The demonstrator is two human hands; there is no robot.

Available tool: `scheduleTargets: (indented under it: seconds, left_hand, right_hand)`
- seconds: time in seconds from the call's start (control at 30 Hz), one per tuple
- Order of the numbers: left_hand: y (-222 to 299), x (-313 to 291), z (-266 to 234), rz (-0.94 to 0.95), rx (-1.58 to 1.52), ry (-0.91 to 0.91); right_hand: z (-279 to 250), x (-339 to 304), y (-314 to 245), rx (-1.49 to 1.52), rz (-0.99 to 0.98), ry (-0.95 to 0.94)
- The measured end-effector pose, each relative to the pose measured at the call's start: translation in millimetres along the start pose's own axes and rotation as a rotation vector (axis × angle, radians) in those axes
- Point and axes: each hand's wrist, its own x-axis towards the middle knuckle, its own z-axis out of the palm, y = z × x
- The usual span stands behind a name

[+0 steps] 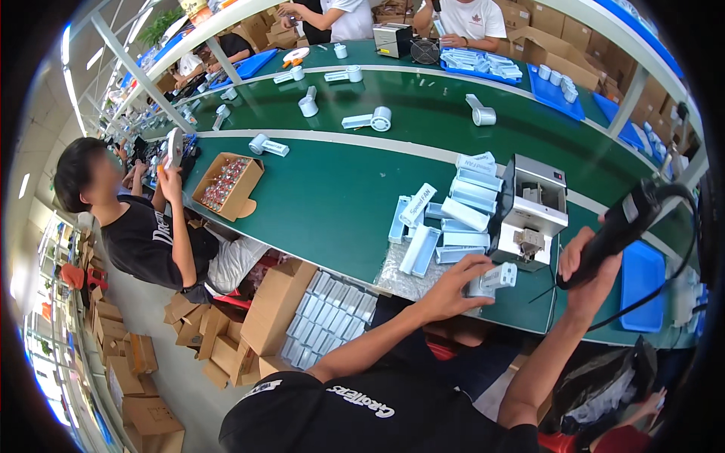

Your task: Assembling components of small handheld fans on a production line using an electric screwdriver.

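My left hand [447, 291] is closed around a pale blue-white plastic fan part [498, 278] at the table's near edge; small holes show on its end. In my right hand [591, 273] is a black electric screwdriver [621, 226], held tilted with its cable running off to the right. Its tip points down beside a grey metal box-shaped machine [544, 189] with an open front, which I take for a screw feeder. Left of the machine lies a loose pile of light blue handle shells [464, 217], partly on bubble wrap [396, 275].
A green conveyor [434, 113] carries several handheld fan pieces. An open carton of small metal parts [226, 186] sits on the table, left. Below stands a carton of stacked shells [328, 313]. A blue tray [643, 287] is at right. A co-worker [143, 219] sits at left.
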Motion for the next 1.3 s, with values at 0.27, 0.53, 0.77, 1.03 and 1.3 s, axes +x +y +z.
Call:
scheduleTargets:
  seconds: [0.27, 0.53, 0.77, 1.03, 1.3]
  left_hand:
    - [-9, -2, 3, -0.057, 0.027, 0.039]
    - [-16, 8, -7, -0.226, -0.065, 0.042]
    - [-8, 7, -1, -0.066, 0.025, 0.064]
    - [-4, 8, 1, -0.119, 0.058, 0.053]
    - [-9, 6, -3, -0.12, 0.045, 0.086]
  right_hand:
    - [4, -10, -37, -0.231, 0.142, -0.035]
    - [5, 38, -2, -0.201, -0.219, 0.313]
    - [17, 71, 7, 0.688, -0.427, -0.08]
    - [7, 79, 39, 0.219, -0.646, -0.129]
    - [24, 57, 22, -0.48, -0.377, 0.163]
